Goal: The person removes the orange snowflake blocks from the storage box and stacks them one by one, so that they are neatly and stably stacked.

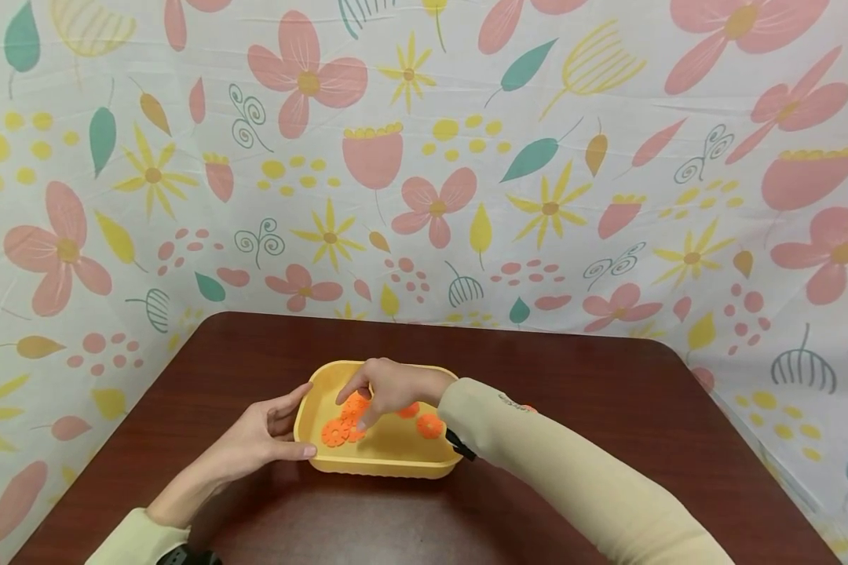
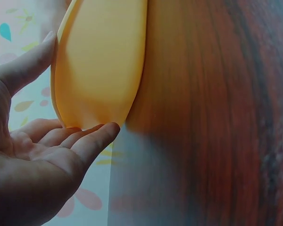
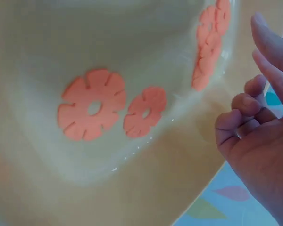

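Note:
A yellow plastic tray [image 1: 385, 468] with rounded corners sits on the table. My left hand [image 1: 254, 435] holds its left end, thumb near the front corner and fingers against the left wall; the left wrist view shows the fingers at the tray's end wall [image 2: 101, 61]. My right hand [image 1: 392, 387] hovers inside the tray, index finger and thumb spread, other fingers curled in, nothing between them. Below its fingertips overlap several orange notched discs [image 1: 335, 432]. Another orange disc [image 1: 429, 425] lies toward the right side. In the right wrist view, a disc [image 3: 92, 104] shows a central hole.
The dark brown table [image 1: 572, 384] extends around the tray. An orange bit [image 1: 529, 408] peeks out behind the right sleeve [image 1: 558, 455]. A flower-patterned cloth [image 1: 438, 259] hangs behind the table and along its sides.

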The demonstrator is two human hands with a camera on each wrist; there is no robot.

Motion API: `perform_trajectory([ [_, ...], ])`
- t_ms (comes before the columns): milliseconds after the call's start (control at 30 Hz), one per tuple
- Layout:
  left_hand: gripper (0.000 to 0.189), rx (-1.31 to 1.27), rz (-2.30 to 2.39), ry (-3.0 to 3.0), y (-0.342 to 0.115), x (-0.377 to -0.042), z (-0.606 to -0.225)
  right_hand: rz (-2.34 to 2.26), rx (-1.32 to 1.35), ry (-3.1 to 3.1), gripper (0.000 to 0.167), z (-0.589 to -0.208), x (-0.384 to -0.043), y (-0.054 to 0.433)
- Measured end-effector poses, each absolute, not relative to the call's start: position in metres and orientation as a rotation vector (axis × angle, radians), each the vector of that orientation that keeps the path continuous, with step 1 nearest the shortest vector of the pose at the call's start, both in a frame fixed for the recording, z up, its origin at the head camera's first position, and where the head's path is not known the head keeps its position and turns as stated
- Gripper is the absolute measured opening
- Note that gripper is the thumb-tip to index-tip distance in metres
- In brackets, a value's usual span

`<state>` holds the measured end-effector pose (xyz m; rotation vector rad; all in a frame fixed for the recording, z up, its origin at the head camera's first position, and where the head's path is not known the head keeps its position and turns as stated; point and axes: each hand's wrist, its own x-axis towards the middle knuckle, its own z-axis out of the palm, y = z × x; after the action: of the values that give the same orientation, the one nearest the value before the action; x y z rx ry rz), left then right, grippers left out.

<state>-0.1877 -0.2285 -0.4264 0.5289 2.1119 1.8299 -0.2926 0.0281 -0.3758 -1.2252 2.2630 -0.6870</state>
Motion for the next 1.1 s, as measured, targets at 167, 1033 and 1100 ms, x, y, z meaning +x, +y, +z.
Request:
perform_trajectory([
  [167, 0.101, 0.530, 1.825, 2.112, -0.229, -0.188, -0.426, -0.629, -1.218, 2.263, 0.052, -0.377, -0.293, 0.018],
  [1033, 0.102, 0.525, 1.847, 2.106, -0.228, -0.187, -0.427, -0.598, -1.214, 2.214, 0.048, -0.402, -0.300, -0.004],
  [1100, 0.101, 0.523, 1.848, 2.108, -0.228, -0.187, -0.427, -0.593, -1.213, 2.227, 0.047, -0.404, -0.299, -0.005],
])
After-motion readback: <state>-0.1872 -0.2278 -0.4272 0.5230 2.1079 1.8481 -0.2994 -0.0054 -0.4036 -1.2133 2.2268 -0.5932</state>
